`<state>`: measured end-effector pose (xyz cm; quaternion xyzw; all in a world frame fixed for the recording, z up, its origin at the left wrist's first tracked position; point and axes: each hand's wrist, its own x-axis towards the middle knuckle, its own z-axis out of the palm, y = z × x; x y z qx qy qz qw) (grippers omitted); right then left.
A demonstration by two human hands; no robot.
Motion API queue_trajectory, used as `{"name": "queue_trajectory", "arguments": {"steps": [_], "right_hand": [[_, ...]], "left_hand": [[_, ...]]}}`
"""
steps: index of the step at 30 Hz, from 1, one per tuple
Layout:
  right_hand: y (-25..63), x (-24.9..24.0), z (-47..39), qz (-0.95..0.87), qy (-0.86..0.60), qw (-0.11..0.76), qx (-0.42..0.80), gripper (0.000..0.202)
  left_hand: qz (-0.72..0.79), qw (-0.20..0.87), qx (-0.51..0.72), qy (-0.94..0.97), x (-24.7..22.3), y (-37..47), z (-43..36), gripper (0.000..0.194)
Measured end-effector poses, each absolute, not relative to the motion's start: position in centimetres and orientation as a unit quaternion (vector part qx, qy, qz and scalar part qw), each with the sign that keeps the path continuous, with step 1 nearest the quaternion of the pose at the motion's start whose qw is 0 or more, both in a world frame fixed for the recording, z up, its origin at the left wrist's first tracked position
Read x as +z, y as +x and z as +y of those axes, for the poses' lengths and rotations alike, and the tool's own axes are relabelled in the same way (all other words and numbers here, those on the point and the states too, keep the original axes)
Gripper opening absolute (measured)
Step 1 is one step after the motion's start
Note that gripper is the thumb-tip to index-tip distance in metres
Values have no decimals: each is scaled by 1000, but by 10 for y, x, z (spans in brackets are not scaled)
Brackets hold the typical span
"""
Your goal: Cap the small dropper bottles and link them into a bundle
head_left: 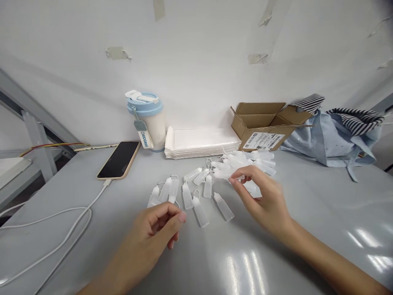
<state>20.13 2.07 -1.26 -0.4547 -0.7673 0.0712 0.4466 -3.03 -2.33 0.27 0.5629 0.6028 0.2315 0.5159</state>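
Small translucent plastic dropper bottles [200, 212] with white caps and thin looped straps lie scattered on the grey table [276, 254]. My right hand [265, 196] is at the larger pile, thumb and index finger pinched on a dropper bottle [222, 174] lying on its side. My left hand [153, 237] is in front of the smaller left-hand group of bottles [166, 189], its fingers curled and the thumb against the index finger. Whatever those fingers may hold is hidden. A single bottle [224, 207] lies between my hands.
Behind the bottles lies a stack of white padded envelopes [202, 141]. To its right is an open cardboard box [260, 131], beside a light blue cloth bag [325, 139]. A lidded cup [150, 123] and a phone [119, 159] with a white cable [73, 225] are on the left.
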Motion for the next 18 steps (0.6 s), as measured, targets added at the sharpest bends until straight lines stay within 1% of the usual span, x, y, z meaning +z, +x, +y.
{"name": "queue_trajectory", "arguments": {"steps": [3, 6, 11, 16, 18], "right_hand": [[199, -11, 17, -762, -438, 455, 144, 9], [196, -11, 14, -775, -396, 456, 188, 9], [192, -12, 11, -762, -390, 443, 268, 4], [191, -14, 9, -746, -406, 418, 322, 6], [191, -14, 8, -741, -407, 410, 341, 7]], "left_hand": [[595, 527, 227, 563, 1, -31, -23, 34], [596, 540, 229, 549, 0, -31, -23, 31], [589, 555, 213, 547, -4, -30, -25, 40], [570, 562, 202, 564, -6, -30, -25, 30], [569, 557, 200, 571, -5, -29, -25, 29]]}}
